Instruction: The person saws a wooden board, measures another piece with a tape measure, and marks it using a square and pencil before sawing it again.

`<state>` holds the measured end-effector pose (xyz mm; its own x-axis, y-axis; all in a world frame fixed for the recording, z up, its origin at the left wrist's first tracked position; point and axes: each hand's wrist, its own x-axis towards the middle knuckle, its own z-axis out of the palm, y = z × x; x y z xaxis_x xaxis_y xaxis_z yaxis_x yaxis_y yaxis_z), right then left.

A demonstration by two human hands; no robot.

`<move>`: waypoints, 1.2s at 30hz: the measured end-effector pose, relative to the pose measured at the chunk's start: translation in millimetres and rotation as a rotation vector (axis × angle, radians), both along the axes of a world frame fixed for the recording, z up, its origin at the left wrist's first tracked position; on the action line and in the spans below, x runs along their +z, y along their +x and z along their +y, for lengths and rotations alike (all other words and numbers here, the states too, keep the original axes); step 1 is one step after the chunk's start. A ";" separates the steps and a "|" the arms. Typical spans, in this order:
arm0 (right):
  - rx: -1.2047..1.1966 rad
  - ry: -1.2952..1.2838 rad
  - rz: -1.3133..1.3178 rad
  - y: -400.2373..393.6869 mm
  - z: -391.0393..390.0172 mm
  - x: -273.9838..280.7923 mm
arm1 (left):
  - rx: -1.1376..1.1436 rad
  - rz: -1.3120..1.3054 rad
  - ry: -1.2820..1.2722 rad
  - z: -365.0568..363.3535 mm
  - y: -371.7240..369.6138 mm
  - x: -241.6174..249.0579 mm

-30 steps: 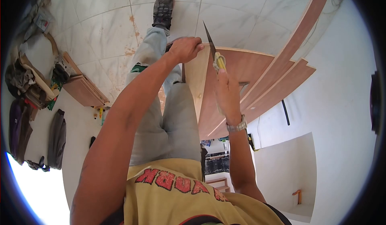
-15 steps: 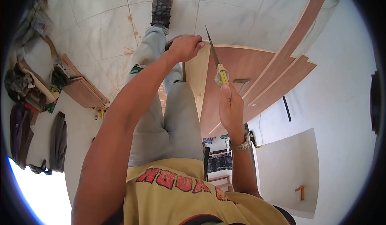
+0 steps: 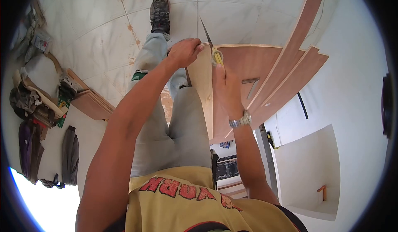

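Note:
A thin saw [image 3: 208, 35] with a yellow, wrapped handle is in my right hand [image 3: 228, 89], its blade pointing away from me across the far edge of the wooden board [image 3: 248, 59]. To the left of the blade, my left hand [image 3: 184, 52] grips the far edge of the board's paler part [image 3: 202, 76], fingers and thumb close together. On the board, right of my right hand, lies a small square [image 3: 251, 86] with a brown handle and a metal blade.
Long wooden strips [image 3: 290, 53] lie across the board's right side. My shoe [image 3: 160, 14] stands on the tiled floor [image 3: 228, 18]. Wood pieces [image 3: 91, 103] lean at the left near hanging clothes and bags [image 3: 29, 95]. A wall niche [image 3: 309, 169] is at lower right.
My right hand and the saw have moved farther from my body and slightly left, with the blade across the edge. My left hand stays at the edge. The whole view has shifted slightly.

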<state>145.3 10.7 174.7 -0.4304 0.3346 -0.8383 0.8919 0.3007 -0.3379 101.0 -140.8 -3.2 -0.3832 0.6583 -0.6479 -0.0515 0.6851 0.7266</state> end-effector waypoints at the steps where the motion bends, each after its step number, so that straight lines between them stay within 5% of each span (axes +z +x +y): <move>1: 0.011 -0.020 -0.013 -7.1 3.3 -20.7 | 0.002 -0.014 0.001 1.6 -1.6 0.3; 3: 0.023 -0.070 -0.048 -15.3 5.6 -46.0 | -0.003 -0.051 -0.007 0.7 -3.2 3.6; 9: -0.165 -0.049 -0.131 1.3 -4.3 88.8 | -0.037 -0.064 -0.033 2.7 -6.8 6.2; 15: 0.041 -0.028 -0.028 -8.5 2.8 -30.1 | -0.020 -0.081 -0.022 1.7 -5.2 3.4; 20: -0.122 -0.039 -0.132 -0.6 2.8 81.1 | -0.015 -0.054 -0.037 2.3 -3.0 3.8; 27: 0.039 -0.028 0.018 -8.4 1.0 -42.8 | -0.026 -0.062 -0.024 0.3 -4.0 2.8; 32: -0.082 -0.030 -0.107 -1.4 -4.0 83.2 | -0.023 -0.025 -0.013 -1.1 -0.2 3.8; 34: -0.092 -0.048 -0.092 -4.8 2.3 72.6 | -0.026 -0.024 -0.018 1.0 -3.6 0.3; 36: 0.001 -0.022 0.015 -2.1 2.4 -0.1 | -0.024 -0.018 -0.018 0.5 1.6 -1.7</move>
